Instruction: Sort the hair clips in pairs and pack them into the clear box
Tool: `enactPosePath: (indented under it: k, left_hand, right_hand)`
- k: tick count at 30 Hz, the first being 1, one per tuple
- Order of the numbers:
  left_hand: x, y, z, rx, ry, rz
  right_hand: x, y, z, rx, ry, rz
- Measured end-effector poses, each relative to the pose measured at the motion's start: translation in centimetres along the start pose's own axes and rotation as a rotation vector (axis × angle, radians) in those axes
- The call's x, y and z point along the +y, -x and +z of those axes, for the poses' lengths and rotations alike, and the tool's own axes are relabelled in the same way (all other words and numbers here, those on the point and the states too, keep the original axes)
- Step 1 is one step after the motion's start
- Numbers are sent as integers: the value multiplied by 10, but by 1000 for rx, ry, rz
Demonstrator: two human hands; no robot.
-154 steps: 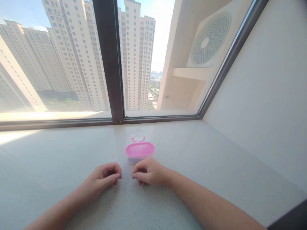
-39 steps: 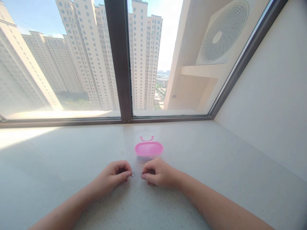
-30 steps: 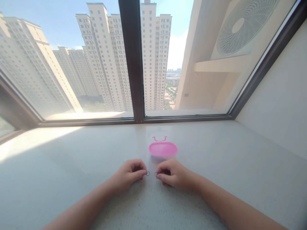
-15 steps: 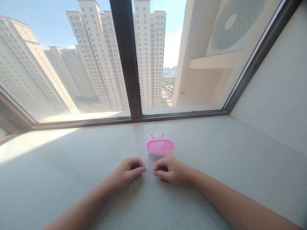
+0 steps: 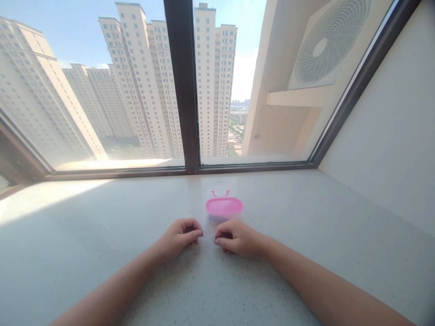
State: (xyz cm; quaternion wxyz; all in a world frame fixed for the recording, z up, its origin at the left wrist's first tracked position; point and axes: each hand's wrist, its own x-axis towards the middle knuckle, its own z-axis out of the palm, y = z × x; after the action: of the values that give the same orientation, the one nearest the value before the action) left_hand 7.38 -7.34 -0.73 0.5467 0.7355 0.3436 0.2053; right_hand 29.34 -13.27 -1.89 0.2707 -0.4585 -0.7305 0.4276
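My left hand (image 5: 185, 236) is closed in a pinch on a small thin ring (image 5: 204, 234), which sticks out past the fingertips. Opposite it, my right hand (image 5: 238, 237) pinches another small dark ring (image 5: 214, 239) between thumb and forefinger. A narrow gap separates the two rings. Just behind my right hand stands a small oval box with a pink lid (image 5: 224, 206); its see-through lower part has something dark in it, too blurred to name. Beyond the lid lies a pink curved handle (image 5: 220, 194).
The pale speckled windowsill (image 5: 102, 235) lies under both hands. A faint small ring-like thing (image 5: 189, 211) rests left of the box. Behind stand a brown window frame (image 5: 192, 172) and glass; a white wall (image 5: 380, 149) rises at the right.
The view has shifted slightly. Both hands appear a little higher and farther left in the picture, still pinching their rings, with the rings about as far apart as before.
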Motion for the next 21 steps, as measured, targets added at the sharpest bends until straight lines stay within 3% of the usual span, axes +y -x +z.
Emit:
enactPosePath:
  k: [9, 21]
  left_hand:
    - [1, -1, 4, 57, -90, 60]
    - [8, 7, 26, 275, -369, 348]
  right_hand:
    - [3, -5, 1, 29, -83, 23]
    - [0, -8, 8, 105, -100, 13]
